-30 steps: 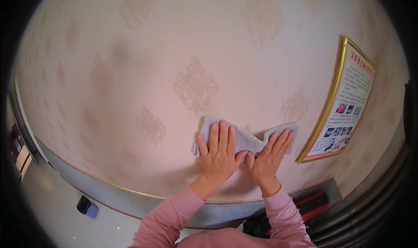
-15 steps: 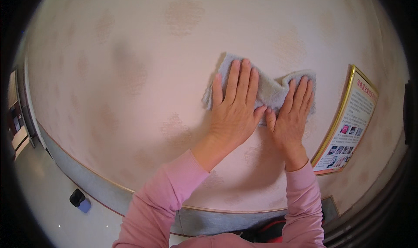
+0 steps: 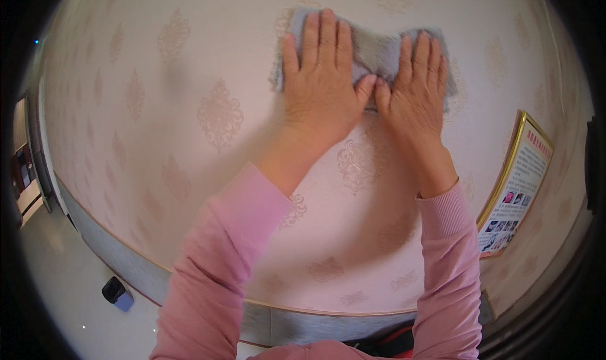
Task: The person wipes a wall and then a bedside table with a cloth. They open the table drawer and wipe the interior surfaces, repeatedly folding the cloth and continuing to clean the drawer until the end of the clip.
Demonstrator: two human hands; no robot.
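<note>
My left hand (image 3: 322, 98) and right hand (image 3: 413, 104), open and pointing up, press a fuzzy grey cloth (image 3: 377, 52) against the cream, medallion-patterned wall (image 3: 252, 63), higher above its lower edge than before.

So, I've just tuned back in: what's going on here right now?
A person in pink sleeves has the left hand and right hand spread flat on a rumpled grey-blue fabric cloth, pressing it against a pale pink patterned wall. The thumbs are close together near the cloth's lower edge. To the right, a gold-framed rectangular poster hangs lower on the wall; at lower left, a small black-and-blue bin stands on the floor.
</note>
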